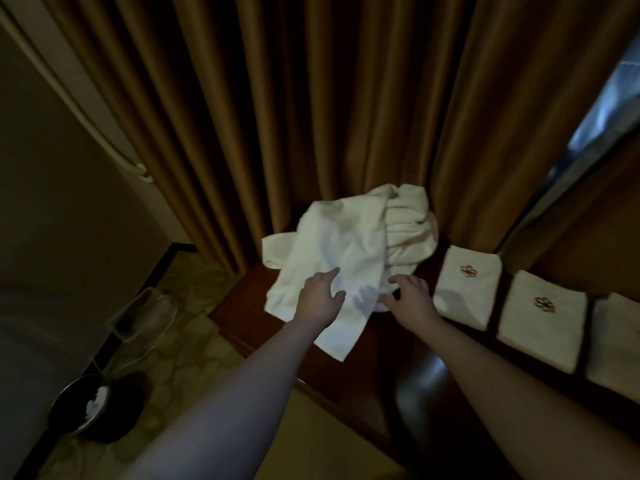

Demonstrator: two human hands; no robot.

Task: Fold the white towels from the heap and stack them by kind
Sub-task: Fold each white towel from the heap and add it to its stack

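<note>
Here, two open hands, left hand, right hand, one towel heap, three folded towels.

Rumpled white heap, seemingly towels

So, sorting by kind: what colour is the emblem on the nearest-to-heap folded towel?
Red, a small flower-like emblem on the white folded towel; head view.

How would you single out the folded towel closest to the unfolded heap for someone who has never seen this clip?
Start at the dark wooden table in front of the brown curtain. A row of folded white towels runs along its right side. The wanted towel is the one right beside the heap, and its flower emblem is red, while its neighbour's is darker.
</note>
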